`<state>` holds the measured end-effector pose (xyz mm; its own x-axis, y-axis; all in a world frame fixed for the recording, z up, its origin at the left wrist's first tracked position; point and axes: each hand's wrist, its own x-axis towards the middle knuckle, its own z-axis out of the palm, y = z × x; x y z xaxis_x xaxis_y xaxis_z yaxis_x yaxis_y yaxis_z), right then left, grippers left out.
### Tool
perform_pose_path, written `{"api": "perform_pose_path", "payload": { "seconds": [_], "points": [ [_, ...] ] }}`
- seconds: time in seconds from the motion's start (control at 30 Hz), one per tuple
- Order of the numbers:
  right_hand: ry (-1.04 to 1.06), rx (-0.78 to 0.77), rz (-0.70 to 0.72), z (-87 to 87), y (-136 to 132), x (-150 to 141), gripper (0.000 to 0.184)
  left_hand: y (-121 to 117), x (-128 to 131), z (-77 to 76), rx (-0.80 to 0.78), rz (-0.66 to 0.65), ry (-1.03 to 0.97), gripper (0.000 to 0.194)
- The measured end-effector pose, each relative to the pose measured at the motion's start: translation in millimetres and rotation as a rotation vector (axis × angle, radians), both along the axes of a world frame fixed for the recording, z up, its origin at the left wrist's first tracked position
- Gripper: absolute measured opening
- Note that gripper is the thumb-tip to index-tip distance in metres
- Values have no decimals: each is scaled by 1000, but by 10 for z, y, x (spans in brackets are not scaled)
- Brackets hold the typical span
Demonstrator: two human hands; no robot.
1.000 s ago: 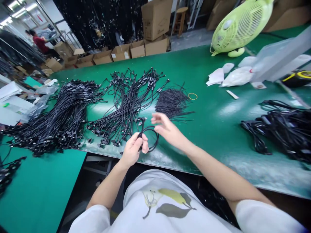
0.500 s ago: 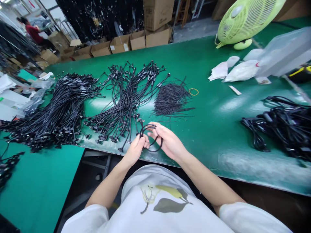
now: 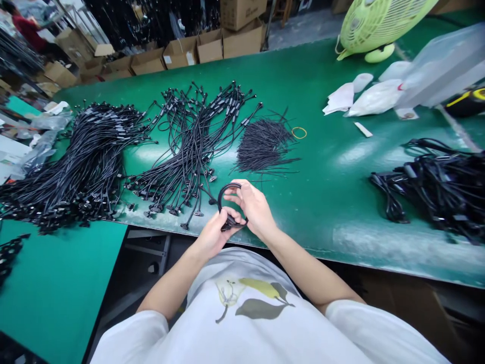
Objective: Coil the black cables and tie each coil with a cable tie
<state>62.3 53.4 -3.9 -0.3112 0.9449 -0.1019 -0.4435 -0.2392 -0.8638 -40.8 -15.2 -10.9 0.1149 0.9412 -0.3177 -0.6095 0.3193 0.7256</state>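
Note:
Both hands hold one coiled black cable [image 3: 224, 193] just above the near edge of the green table [image 3: 333, 172]. My left hand [image 3: 214, 232] pinches the lower part of the coil, where the ends bunch together. My right hand [image 3: 253, 205] grips the loop from the right, fingers curled over its top. A fan of loose black cables with connectors [image 3: 193, 146] lies just beyond my hands. A bundle of thin black ties [image 3: 263, 144] sits to the right of it.
A big heap of black cables [image 3: 71, 167] covers the table's left end, another dark pile [image 3: 439, 187] the right. A yellow rubber band [image 3: 299, 133], white bags [image 3: 373, 98] and a green fan [image 3: 379, 23] are farther back. Cardboard boxes [image 3: 178, 50] line the floor behind.
My right hand came in from above the table and closed on the coil. Both hands drew the cable nearer my body, and the loop became tighter.

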Motion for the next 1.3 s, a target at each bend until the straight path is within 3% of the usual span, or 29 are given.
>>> {"api": "perform_pose_path", "payload": {
  "seconds": [0.07,0.13,0.23,0.33,0.4,0.53,0.67,0.83,1.07,1.17,1.23,1.3],
  "points": [
    [24,2,27,39,-46,2,43,-24,22,-71,22,-9,1,35],
    [59,-39,172,91,-88,18,46,-33,-14,-114,51,-87,67,37],
    [43,-161,322,139,-126,45,51,-36,-108,-125,152,-232,325,39],
    [24,-197,280,122,-138,46,49,-39,-145,-114,219,-300,574,39],
    [42,-128,205,98,-140,35,49,-39,-128,-116,232,-291,599,34],
    [79,25,78,108,-118,18,54,-34,-59,-112,244,-274,464,35],
    [91,-65,202,181,-27,44,48,-38,14,-33,114,-391,165,44],
    [145,-222,316,210,66,128,48,-64,85,37,-95,-396,-107,38],
    [95,-176,317,186,95,154,50,-52,143,61,-224,-363,-295,26],
    [-98,60,183,172,177,275,42,-28,144,84,-189,-317,-250,26],
    [-353,436,72,175,223,434,31,-10,107,71,-159,-286,-142,29],
    [-637,962,89,174,235,615,24,11,48,37,-128,-266,5,34]
  ]
}}
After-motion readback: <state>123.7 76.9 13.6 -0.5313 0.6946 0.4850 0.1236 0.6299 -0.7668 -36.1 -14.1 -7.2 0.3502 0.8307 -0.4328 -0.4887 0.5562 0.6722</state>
